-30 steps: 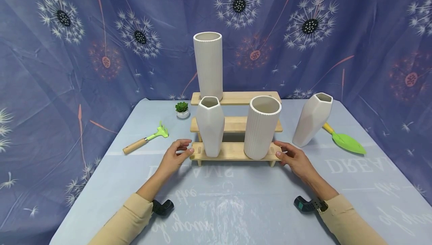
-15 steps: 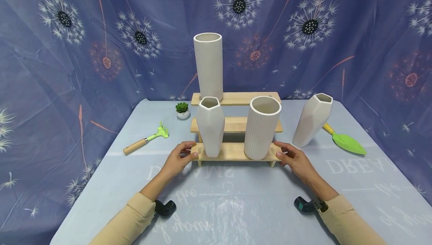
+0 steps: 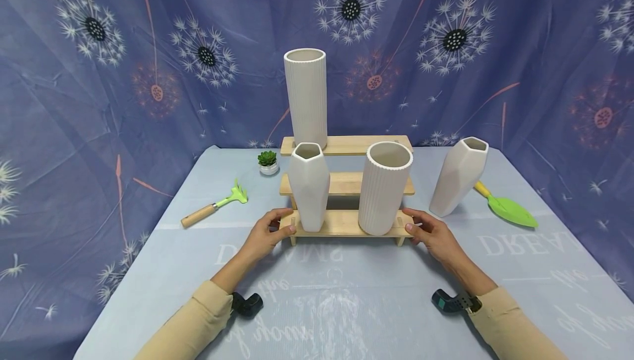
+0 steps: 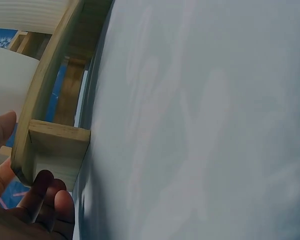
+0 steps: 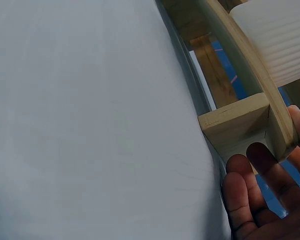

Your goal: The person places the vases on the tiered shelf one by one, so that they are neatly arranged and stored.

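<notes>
A three-step wooden plant stand (image 3: 343, 222) stands mid-table. My left hand (image 3: 261, 237) grips the left end of its lowest step, thumb on top; in the left wrist view its fingers (image 4: 42, 187) curl beneath the board by a leg. At the opposite end, my right hand (image 3: 435, 239) holds the same step likewise, its fingers (image 5: 262, 155) under the board in the right wrist view. On the lowest step are a white faceted vase (image 3: 309, 189) at left and a wide ribbed vase (image 3: 383, 195) at right. A tall ribbed vase (image 3: 307, 101) occupies the top step's left.
Another faceted white vase (image 3: 458, 175) stands on the table (image 3: 327, 305) right of the stand, beside a green trowel (image 3: 510, 210). To the left lie a small hand rake (image 3: 214, 206) and a potted succulent (image 3: 268, 162). A blue dandelion-print curtain (image 3: 247, 74) hangs behind.
My left hand has moved slightly right, from beside the lowest step's left end to a grip on it. My right hand, the stand and the vases look unmoved.
</notes>
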Available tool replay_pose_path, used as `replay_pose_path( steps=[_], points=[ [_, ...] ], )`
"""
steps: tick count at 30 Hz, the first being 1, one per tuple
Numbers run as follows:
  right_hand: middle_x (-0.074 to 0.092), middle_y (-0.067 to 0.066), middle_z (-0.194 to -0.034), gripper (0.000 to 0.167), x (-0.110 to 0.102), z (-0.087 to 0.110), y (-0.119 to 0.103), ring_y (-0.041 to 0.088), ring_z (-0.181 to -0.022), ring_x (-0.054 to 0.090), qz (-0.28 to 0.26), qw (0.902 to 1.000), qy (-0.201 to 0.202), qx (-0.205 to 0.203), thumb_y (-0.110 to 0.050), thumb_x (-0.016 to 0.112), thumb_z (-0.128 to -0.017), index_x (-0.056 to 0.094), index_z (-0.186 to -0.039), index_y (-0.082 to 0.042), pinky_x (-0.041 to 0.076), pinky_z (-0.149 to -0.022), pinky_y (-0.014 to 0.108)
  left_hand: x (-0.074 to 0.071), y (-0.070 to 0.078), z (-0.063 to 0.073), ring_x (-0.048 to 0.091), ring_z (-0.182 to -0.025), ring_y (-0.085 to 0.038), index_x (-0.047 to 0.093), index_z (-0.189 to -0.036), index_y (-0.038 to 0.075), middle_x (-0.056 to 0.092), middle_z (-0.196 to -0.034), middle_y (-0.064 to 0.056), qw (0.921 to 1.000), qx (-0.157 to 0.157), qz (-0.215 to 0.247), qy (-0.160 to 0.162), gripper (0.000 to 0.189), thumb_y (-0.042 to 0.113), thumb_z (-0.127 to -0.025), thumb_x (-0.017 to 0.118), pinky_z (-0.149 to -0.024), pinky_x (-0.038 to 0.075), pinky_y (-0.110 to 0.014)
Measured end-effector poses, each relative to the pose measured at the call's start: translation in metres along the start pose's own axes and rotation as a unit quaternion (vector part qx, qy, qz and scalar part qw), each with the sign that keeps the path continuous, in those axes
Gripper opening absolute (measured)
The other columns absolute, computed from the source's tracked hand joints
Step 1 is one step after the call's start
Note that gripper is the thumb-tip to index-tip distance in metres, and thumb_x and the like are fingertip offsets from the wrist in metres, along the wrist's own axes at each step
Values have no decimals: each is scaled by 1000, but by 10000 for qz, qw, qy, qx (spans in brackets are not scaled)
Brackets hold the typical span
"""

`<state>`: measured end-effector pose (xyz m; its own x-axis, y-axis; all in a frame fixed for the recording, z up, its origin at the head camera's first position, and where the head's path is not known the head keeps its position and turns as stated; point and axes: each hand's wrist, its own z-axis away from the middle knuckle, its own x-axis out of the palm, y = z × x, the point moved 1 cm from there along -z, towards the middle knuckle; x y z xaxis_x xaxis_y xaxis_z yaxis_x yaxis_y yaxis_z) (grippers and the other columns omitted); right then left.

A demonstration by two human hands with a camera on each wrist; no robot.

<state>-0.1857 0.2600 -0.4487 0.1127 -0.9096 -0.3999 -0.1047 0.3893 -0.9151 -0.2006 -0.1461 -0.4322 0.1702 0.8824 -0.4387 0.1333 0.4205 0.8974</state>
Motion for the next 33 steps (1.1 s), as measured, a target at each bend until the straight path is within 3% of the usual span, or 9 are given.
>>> replay_pose_path(
  steps=[5, 13, 21, 33],
  points=[
    [54, 16, -110, 50, 0, 0, -1, 14, -80, 57, 7, 10000, -2, 11, -26, 60, -93, 47, -138, -7, 52, -65, 27, 1, -3, -1, 51, -91, -21, 56, -130, 18, 51, -128, -13, 10000, -21, -46, -1, 48, 26, -85, 70, -73, 44, -28],
    [54, 15, -110, 51, 0, 1, -2, 15, -79, 57, 19, 10000, -19, 26, -26, 60, -93, 47, -138, -8, 51, -63, 27, 3, -3, -2, 51, -93, -22, 52, -134, 15, 47, -132, -15, 9997, -162, 145, -130, 52, 23, -86, 70, -71, 44, -26],
    [52, 14, -110, 51, 0, 1, -2, 16, -80, 57, 16, 10000, -24, 25, -27, 60, -93, 46, -138, -8, 52, -65, 27, -1, 29, 11, 50, -93, -24, 49, -135, 6, 48, -126, -19, 9994, -204, 182, -228, 50, 14, -88, 66, -71, 43, -26],
    [53, 15, -113, 50, -2, 2, -2, 13, -80, 58, 4, 10000, -36, -58, -25, 59, -93, 46, -138, -7, 53, -66, 28, -1, 30, 11, 51, -92, -22, 49, -135, 8, 52, -114, -19, 9988, -266, 315, -253, 50, 15, -88, 66, -74, 44, -25]
  ],
)
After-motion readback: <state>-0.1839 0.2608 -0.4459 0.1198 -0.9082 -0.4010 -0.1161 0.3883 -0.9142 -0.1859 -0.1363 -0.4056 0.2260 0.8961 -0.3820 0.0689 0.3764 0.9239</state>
